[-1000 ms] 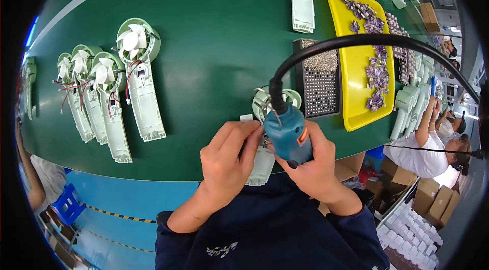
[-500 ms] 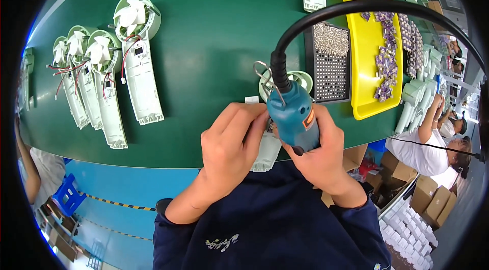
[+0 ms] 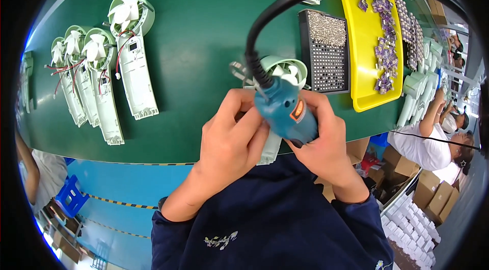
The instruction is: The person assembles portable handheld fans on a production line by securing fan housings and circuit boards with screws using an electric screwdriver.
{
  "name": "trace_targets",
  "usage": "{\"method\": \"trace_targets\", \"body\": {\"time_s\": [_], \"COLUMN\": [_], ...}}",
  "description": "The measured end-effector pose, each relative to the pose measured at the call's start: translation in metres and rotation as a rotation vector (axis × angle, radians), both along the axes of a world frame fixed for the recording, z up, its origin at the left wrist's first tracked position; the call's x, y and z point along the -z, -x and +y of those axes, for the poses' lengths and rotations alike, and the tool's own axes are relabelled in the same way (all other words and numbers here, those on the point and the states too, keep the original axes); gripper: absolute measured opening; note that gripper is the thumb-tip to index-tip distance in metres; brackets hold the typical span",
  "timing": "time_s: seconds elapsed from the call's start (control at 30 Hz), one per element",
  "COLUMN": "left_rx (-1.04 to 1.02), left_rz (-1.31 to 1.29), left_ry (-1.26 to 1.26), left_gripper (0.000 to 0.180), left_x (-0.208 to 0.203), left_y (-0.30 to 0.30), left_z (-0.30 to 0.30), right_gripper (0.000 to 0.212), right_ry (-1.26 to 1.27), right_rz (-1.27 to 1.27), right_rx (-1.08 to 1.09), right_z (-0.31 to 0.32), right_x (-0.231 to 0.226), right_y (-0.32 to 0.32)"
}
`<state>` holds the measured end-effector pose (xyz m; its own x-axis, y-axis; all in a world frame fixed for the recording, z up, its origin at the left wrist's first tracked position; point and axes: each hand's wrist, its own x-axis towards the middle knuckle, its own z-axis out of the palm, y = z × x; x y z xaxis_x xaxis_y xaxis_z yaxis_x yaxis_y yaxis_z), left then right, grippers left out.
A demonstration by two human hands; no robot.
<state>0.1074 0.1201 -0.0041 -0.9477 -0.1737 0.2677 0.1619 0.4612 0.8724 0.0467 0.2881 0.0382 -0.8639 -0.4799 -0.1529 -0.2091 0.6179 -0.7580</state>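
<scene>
My right hand (image 3: 326,140) is wrapped round a teal electric screwdriver (image 3: 291,114), whose black cord arches up and off to the right. Its working tip is hidden underneath. Below it lies a pale green handheld fan housing (image 3: 293,69) with white blades at the far end; its handle half (image 3: 270,150) shows between my hands. Close against the tool's left side, my left hand (image 3: 229,137) is closed with thumb and fingers bent together. What its fingertips grip is hidden behind the screwdriver.
Several open fan housings (image 3: 136,76) with red wires lie at the left. Right of my hands are a black screw tray (image 3: 328,56) and a yellow tray (image 3: 362,99) of small purple-and-metal parts. White-green parts (image 3: 415,89) and a co-worker (image 3: 425,142) are farther right.
The screwdriver has tilted, its cord end swinging left. My left fingers have shifted up and in against it. More of the fan's blades shows; the whole view has moved slightly.
</scene>
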Motion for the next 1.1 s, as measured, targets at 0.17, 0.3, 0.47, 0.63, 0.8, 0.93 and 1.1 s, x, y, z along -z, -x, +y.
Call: {"method": "trace_targets", "body": {"time_s": [0.17, 0.3, 0.47, 0.63, 0.8, 0.93, 1.1], "left_rx": [0.099, 0.107, 0.112, 0.037, -0.029, -0.028, -0.035], "left_rz": [-0.124, -0.202, -0.288, -0.217, -0.195, -0.242, -0.268], "left_ry": [0.105, 0.038, -0.087, -0.045, -0.014, -0.039, -0.073], "left_gripper": [0.025, 0.022, 0.032, 0.031, 0.032, 0.033, 0.035], "left_x": [-0.010, -0.014, -0.013, -0.011, -0.009, -0.011, -0.010], "left_y": [0.002, 0.005, 0.007, 0.013, 0.024, 0.024, 0.023], "left_z": [-0.007, -0.007, -0.003, 0.009, 0.017, 0.019, 0.019], "right_gripper": [0.060, 0.067, 0.101, 0.078, 0.081, 0.084, 0.081], "right_ry": [0.093, 0.274, 0.976, 1.409, 1.383, 1.359, 1.280], "right_rz": [-0.103, -0.234, -0.302, 0.203, 0.204, 0.249, 0.226], "right_rx": [-0.087, -0.114, 0.091, -0.133, -0.191, -0.135, -0.077], "right_z": [0.011, 0.025, 0.047, 0.049, 0.037, 0.038, 0.039], "right_x": [-0.004, -0.004, -0.021, -0.024, -0.010, -0.002, -0.005], "right_y": [0.014, 0.027, 0.052, 0.075, 0.081, 0.085, 0.079]}}
